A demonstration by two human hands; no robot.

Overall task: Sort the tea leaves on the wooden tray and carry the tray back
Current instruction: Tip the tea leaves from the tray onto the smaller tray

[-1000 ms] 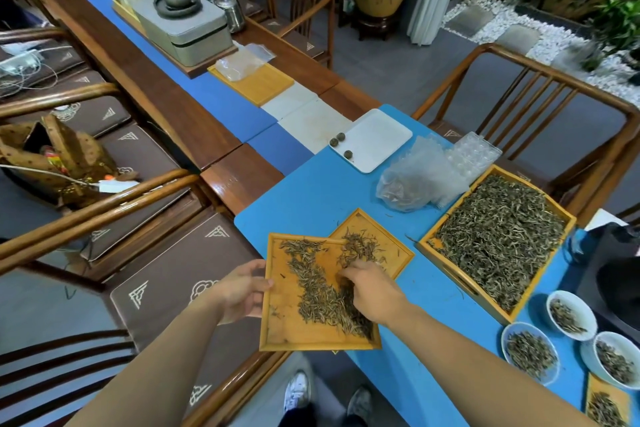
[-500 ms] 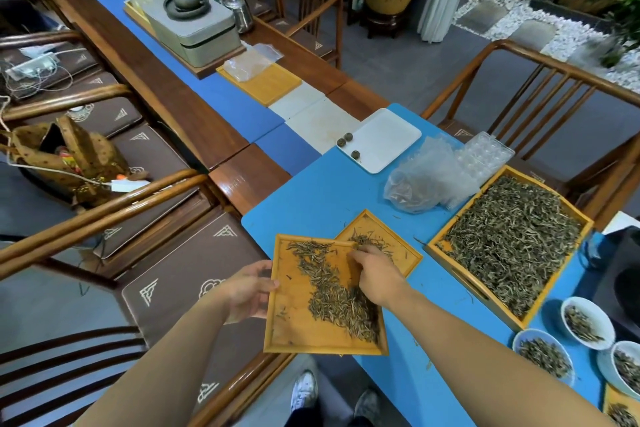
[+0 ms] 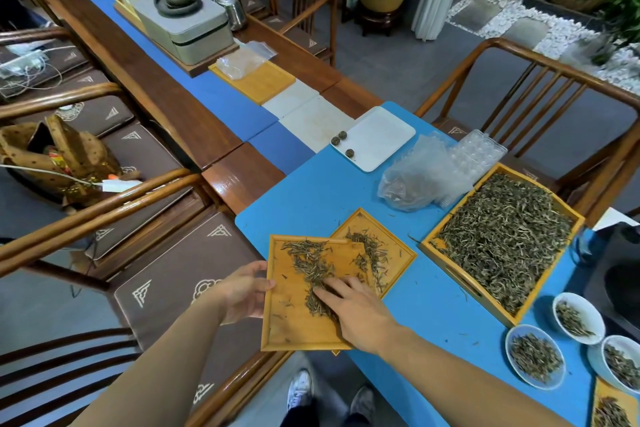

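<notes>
Your left hand (image 3: 242, 291) grips the left edge of the wooden tray (image 3: 294, 326), thumb hooked over the rim, keeping it half off the edge of the blue table (image 3: 322, 191). Your right hand (image 3: 356, 308) lies flat in the tray, fingers straight and pressing on the tea leaves (image 3: 311, 267) strewn down its middle. The tray's far corner overlaps a second small tray (image 3: 398, 253) with a few leaves in it. Off to the right sits a big tray (image 3: 502, 239) full of leaves, and beyond that a white dish (image 3: 377, 139) with three tea balls.
</notes>
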